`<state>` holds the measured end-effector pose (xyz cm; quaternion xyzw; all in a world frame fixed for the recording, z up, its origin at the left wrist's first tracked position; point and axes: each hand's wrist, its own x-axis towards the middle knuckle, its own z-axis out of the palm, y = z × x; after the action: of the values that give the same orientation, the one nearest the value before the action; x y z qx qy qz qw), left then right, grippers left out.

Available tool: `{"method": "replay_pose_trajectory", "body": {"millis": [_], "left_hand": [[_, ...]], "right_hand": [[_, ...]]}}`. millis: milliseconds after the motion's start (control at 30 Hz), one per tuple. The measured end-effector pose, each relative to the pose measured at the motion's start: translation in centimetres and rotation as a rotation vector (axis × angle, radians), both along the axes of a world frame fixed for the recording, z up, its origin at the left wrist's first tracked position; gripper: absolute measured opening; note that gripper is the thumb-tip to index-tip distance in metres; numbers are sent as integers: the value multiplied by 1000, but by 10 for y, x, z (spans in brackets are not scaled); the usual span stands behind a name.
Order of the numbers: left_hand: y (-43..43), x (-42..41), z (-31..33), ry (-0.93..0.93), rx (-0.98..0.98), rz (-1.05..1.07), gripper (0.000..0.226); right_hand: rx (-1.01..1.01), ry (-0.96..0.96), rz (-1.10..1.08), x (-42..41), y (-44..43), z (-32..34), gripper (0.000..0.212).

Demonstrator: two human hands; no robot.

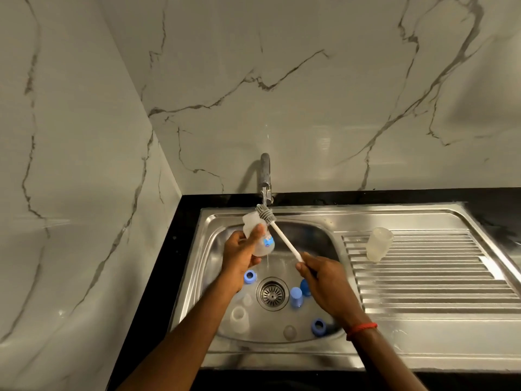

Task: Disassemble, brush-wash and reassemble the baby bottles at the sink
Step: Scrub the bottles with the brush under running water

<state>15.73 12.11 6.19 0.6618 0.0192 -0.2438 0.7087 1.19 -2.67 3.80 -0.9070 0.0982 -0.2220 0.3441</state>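
My left hand (239, 256) grips a clear baby bottle (255, 231) with a blue print, held tilted over the sink basin (315, 238). My right hand (324, 273) holds the white handle of a bottle brush (282, 237); its grey bristle head lies against the bottle's upper end, just under the tap (265, 179). A thin stream of water falls below the bottle. In the basin lie blue collar rings (249, 276) (318, 326), blue caps (296, 297), a clear teat (289, 332) and another clear part (239, 317). A second clear bottle (379, 244) lies on the drainboard.
The drain strainer (272, 293) sits mid-basin among the parts. The ribbed steel drainboard (439, 277) stretches to the right. A black counter (186, 221) frames the sink, with marble walls behind and to the left.
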Motion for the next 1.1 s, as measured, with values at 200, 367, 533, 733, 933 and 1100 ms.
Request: {"method": "replay_pose_trajectory", "body": {"millis": [200, 367, 533, 733, 933, 1100], "left_hand": [[-7, 13, -6, 125, -153, 86, 38], [-12, 30, -11, 131, -147, 85, 33], [-32, 51, -16, -27, -10, 1, 37], [-55, 74, -35, -303, 231, -112, 50], [-53, 86, -41, -472, 361, -130, 53], [-48, 95, -44, -652, 448, -242, 55]], "right_hand": [[24, 33, 44, -4, 1, -11, 17], [220, 128, -125, -12, -14, -26, 11], [373, 155, -216, -8, -13, -37, 13], [396, 104, -238, -3, -10, -42, 12], [459, 169, -269, 7, -14, -62, 23], [480, 193, -276, 14, -13, -69, 21]]}}
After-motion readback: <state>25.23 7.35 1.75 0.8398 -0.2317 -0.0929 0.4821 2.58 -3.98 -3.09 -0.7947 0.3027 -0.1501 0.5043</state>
